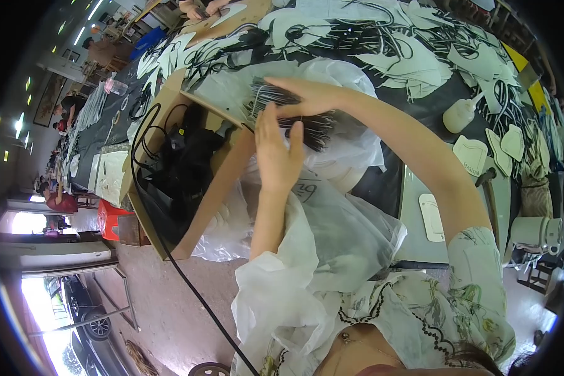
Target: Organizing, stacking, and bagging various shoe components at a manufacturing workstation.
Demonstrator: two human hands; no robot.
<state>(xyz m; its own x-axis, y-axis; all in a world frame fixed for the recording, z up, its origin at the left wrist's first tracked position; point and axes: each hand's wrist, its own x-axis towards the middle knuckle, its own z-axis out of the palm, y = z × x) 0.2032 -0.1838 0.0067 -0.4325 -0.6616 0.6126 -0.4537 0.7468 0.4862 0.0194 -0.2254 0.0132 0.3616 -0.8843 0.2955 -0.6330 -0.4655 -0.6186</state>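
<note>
One bundle of dark strips (319,130) is set on white plastic (360,81) — the left hand (278,150) is spread beside it, thumb apart; the right hand (304,96) is laid across, its grip unclear. Strips are best kept parallel — lightly, evenly pressed.

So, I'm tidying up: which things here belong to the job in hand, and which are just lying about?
Likely the job:
dark strips, at the left hand and right hand
white plastic around them

Apparently just lying about:
open cardboard box
white squeeze bottle
red stool
</note>
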